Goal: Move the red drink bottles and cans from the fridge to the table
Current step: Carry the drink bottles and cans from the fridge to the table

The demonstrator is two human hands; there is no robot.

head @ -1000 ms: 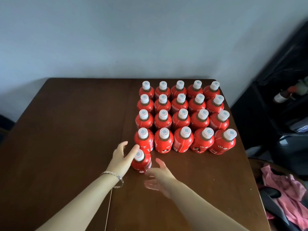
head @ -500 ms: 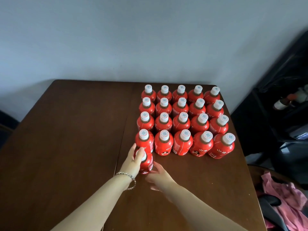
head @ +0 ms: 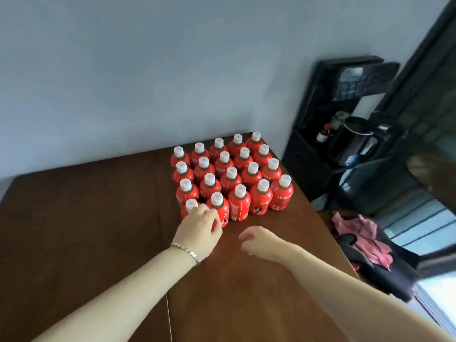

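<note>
Several red drink bottles (head: 237,186) with white caps stand in a tight block on the far right part of the dark wooden table (head: 86,230). My left hand (head: 199,229), with a bracelet on its wrist, lies curled over one more red bottle (head: 220,233) at the block's near left corner. That bottle is almost wholly hidden; only slivers of red show at the hand's edge. My right hand (head: 259,240) hovers just right of it over the table, fingers loosely curled, holding nothing.
A dark open unit (head: 345,134) with small items inside stands right of the table against the wall. Pink cloth (head: 357,233) lies on dark things beside the table's right edge. The left half of the table shows bare wood.
My view has swung to the right. My left hand has closed further over the front bottle, next to the block. My right hand has come away from it and curled loosely.
</note>
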